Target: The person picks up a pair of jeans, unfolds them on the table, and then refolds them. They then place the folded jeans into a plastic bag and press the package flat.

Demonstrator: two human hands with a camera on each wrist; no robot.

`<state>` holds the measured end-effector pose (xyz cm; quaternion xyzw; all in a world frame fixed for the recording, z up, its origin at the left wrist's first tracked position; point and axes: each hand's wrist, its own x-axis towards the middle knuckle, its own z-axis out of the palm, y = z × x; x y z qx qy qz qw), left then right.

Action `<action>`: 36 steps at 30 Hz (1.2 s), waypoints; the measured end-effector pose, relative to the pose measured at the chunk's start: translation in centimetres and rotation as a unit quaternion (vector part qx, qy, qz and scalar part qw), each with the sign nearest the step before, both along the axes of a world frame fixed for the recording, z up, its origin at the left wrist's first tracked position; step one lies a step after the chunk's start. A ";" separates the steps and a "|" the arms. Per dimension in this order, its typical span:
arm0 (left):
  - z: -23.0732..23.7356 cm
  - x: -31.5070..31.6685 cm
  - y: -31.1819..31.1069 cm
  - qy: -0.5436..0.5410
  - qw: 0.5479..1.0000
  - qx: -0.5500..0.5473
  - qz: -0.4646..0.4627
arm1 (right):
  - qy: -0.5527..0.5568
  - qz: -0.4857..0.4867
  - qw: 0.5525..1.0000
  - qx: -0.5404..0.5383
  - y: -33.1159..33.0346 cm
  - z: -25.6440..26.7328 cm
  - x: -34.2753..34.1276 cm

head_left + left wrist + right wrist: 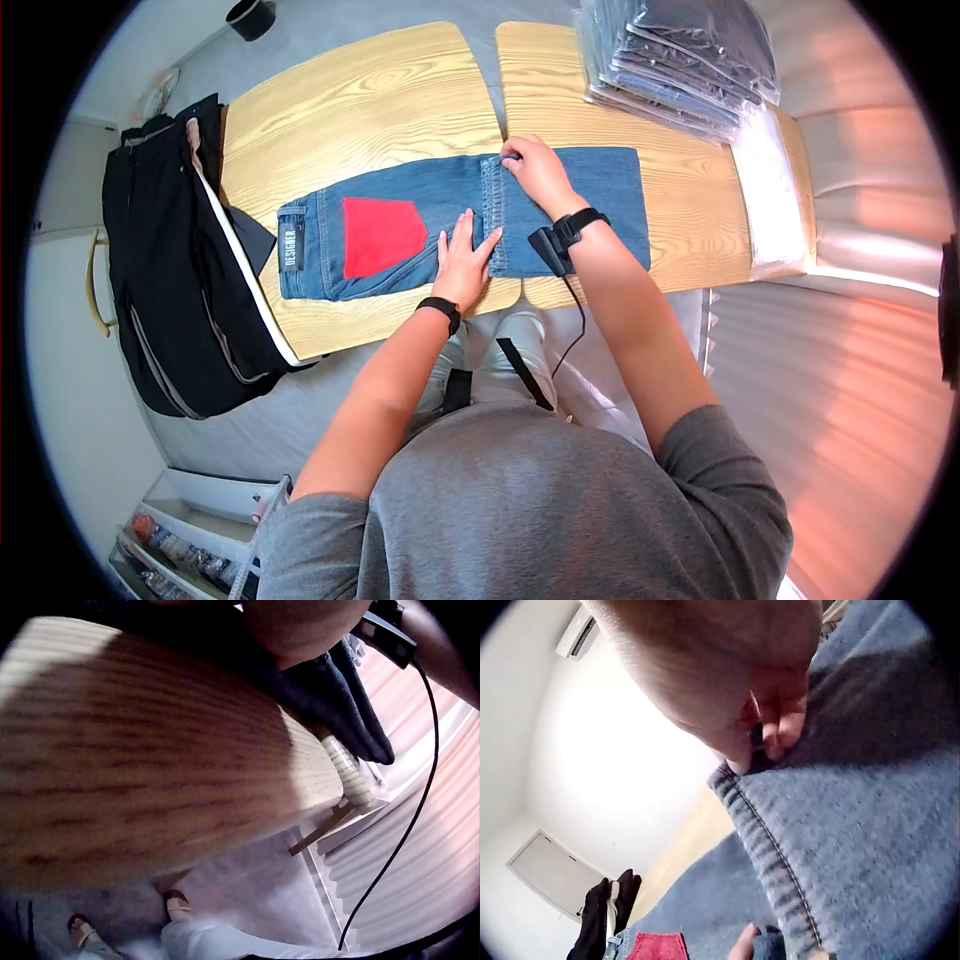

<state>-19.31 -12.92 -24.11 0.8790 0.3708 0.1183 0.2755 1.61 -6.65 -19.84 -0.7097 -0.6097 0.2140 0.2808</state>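
Note:
Blue jeans point(560, 220) with a red pocket point(383, 237) lie folded flat across two wooden tabletops, the waistband with a "DESIGNER" label point(291, 246) at the left. A stitched hem point(492, 210) crosses their middle. My left hand point(463, 270) rests on the denim with spread fingers, the thumb on the hem's near part. At the hem's far corner, my right hand point(537, 175) pinches the cloth with curled fingers; the right wrist view shows this right hand point(757, 690) gripping the corner of the hem point(769, 847). In the left wrist view the left hand point(304, 630) is only partly visible.
Plastic-wrapped folded garments point(680, 65) are stacked at the back right, beside a white sheet point(768, 200). Black trousers point(160, 260) hang over the left edge. A gap separates the two tabletops point(370, 100). A black cable point(583, 325) hangs from the right wrist.

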 end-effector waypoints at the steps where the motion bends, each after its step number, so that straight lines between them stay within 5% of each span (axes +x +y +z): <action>1: 0.0 0.0 -0.1 -0.004 1.000 -0.003 0.001 | 0.000 0.006 1.000 -0.004 -0.4 -0.6 -0.2; 3: -0.1 -0.1 -0.1 -0.006 1.000 -0.005 0.002 | 0.150 -0.027 0.988 0.000 -1.6 -1.6 -1.0; 9: 0.1 -0.1 0.1 0.000 1.000 -0.011 -0.002 | -0.107 -0.082 0.989 0.067 -9.9 -0.8 -7.1; 11: 0.2 -0.6 0.4 -0.032 0.998 -0.043 -0.011 | -0.089 -0.104 0.989 0.049 -10.7 -1.9 -8.7; 13: 1.0 -1.9 1.7 -0.130 0.982 -0.139 -0.016 | -0.212 -0.082 0.974 -0.003 -10.9 -2.4 -8.9; 15: 3.6 -5.3 4.0 -0.219 0.967 -0.117 0.065 | -0.221 -0.086 0.971 -0.004 -10.4 -2.8 -9.0; 17: 4.9 -10.4 6.7 -0.115 0.975 0.009 0.191 | -0.261 -0.068 0.963 -0.021 -10.3 -1.9 -9.1; 19: 4.3 -16.0 8.2 -0.011 0.931 0.191 0.312 | -0.269 -0.079 0.960 -0.024 -10.5 -2.1 -9.1; 21: 3.6 -20.4 8.9 0.113 0.894 0.190 0.389 | -0.280 -0.077 0.957 -0.025 -10.4 -2.4 -9.1; 23: 0.6 -24.1 9.8 0.065 0.905 0.002 0.421 | -0.278 -0.081 0.957 -0.032 -10.3 -2.4 -9.2; 24: -0.2 -24.8 10.6 0.062 0.907 0.004 0.416 | -0.278 -0.076 0.957 -0.041 -10.3 -2.4 -9.1; 26: -1.1 -25.4 11.5 0.090 0.844 -0.239 0.472 | -0.276 -0.078 0.957 -0.041 -10.4 -2.4 -9.0; 27: -0.2 -25.1 11.6 0.088 0.845 -0.239 0.469 | -0.271 -0.074 0.959 -0.041 -10.4 -2.4 -9.0; 29: 2.7 -24.3 11.6 -0.035 0.782 -0.413 0.465 | -0.272 -0.078 0.958 -0.043 -10.4 -2.4 -9.0; 32: 3.2 -25.7 12.2 -0.203 0.738 -0.506 0.397 | -0.255 -0.083 0.962 -0.042 -10.5 -2.3 -8.9; 36: 12.6 -20.8 11.5 -0.335 0.675 -0.555 0.353 | -0.239 -0.086 0.967 -0.026 -10.8 -2.3 -8.7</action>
